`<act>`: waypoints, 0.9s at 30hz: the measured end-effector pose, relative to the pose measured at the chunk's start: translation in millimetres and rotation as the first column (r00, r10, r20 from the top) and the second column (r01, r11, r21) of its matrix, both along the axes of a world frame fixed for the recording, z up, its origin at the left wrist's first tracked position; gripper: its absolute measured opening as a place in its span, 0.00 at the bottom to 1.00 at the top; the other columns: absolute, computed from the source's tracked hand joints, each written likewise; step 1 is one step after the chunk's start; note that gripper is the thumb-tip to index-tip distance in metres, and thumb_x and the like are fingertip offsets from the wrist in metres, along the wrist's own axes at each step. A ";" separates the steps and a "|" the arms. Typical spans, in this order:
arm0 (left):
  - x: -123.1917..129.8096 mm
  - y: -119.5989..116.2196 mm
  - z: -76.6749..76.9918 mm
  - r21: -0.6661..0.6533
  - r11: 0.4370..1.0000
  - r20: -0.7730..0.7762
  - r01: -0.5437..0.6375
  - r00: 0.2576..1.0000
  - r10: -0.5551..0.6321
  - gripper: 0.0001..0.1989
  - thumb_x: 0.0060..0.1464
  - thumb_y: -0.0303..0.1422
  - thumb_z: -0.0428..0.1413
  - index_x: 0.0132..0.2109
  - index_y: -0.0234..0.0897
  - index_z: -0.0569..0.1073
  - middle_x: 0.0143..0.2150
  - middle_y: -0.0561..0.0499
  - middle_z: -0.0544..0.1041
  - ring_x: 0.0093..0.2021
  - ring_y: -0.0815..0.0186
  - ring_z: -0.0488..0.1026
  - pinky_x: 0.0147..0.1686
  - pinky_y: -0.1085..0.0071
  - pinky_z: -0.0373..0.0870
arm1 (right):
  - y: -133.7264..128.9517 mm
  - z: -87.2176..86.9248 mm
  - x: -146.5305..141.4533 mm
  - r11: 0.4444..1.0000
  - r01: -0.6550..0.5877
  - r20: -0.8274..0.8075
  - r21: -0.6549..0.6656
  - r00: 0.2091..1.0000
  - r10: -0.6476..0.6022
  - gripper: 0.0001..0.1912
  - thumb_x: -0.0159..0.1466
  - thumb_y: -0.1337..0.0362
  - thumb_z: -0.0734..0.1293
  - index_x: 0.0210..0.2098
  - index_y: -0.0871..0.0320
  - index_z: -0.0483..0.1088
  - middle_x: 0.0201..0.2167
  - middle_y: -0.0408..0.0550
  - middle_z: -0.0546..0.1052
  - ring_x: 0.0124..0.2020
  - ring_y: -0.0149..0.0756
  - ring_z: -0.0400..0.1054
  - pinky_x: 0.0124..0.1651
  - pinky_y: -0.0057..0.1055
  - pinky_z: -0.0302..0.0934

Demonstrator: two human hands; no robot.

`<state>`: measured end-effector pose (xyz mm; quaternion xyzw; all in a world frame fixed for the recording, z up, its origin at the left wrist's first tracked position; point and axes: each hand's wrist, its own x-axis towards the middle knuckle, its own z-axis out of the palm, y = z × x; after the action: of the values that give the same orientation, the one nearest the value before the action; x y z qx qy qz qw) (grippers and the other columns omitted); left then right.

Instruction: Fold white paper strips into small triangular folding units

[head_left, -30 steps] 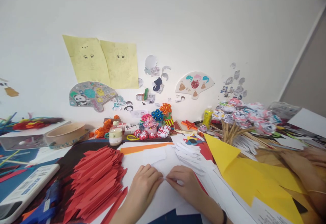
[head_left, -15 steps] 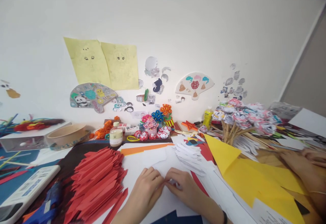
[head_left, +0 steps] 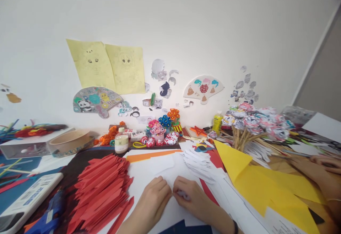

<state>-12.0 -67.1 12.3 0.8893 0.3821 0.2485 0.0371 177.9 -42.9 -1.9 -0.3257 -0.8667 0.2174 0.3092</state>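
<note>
My left hand [head_left: 157, 196] is closed, its fingers curled together over white paper sheets [head_left: 170, 209] in the middle of the table. Close beside it, nearly touching at the fingertips, my right hand [head_left: 188, 195] is closed around a small piece of white paper [head_left: 183, 194] that partly shows between its fingers. Whatever lies between the left fingertips is hidden. A pile of folded red paper strips [head_left: 102, 191] sits to the left of my hands. Behind my right hand is a stack of folded white strips [head_left: 198, 163].
Yellow paper [head_left: 266, 184] lies at the right, by another person's hands [head_left: 311, 170]. A blue glue gun [head_left: 52, 212] is at the front left. Behind stand a small bottle [head_left: 121, 141], paper flowers [head_left: 157, 125] and a bouquet on sticks [head_left: 255, 120].
Both hands stay in nearly the same place. The left fingers have curled and shifted slightly, and the fingertips have moved a little apart. The other person's hands have shifted slightly left.
</note>
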 end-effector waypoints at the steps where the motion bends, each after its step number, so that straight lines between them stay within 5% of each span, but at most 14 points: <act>1: 0.1 0.1 -0.7 0.009 1.000 -0.007 -0.002 1.000 0.002 0.11 0.62 0.26 0.43 0.32 0.37 0.65 0.32 0.49 0.69 0.34 0.63 0.64 0.33 0.68 0.60 | -0.3 0.0 -0.1 1.000 -0.002 -0.002 -0.004 1.000 0.002 0.05 0.62 0.70 0.61 0.30 0.56 0.64 0.30 0.40 0.68 0.29 0.30 0.63 0.31 0.24 0.54; 27: 2.4 -1.0 -0.4 0.082 0.997 -0.080 -0.005 0.997 0.011 0.10 0.59 0.23 0.43 0.37 0.37 0.68 0.34 0.48 0.69 0.35 0.61 0.63 0.34 0.65 0.60 | 0.9 -6.0 0.1 1.000 0.018 -0.044 0.004 0.999 -0.018 0.10 0.66 0.64 0.59 0.31 0.57 0.69 0.28 0.42 0.71 0.29 0.31 0.64 0.32 0.25 0.56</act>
<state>-9.6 -68.0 11.9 0.8977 0.3764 0.2283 -0.0158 177.9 -42.0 -7.9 -0.3280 -0.8571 0.2199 0.3308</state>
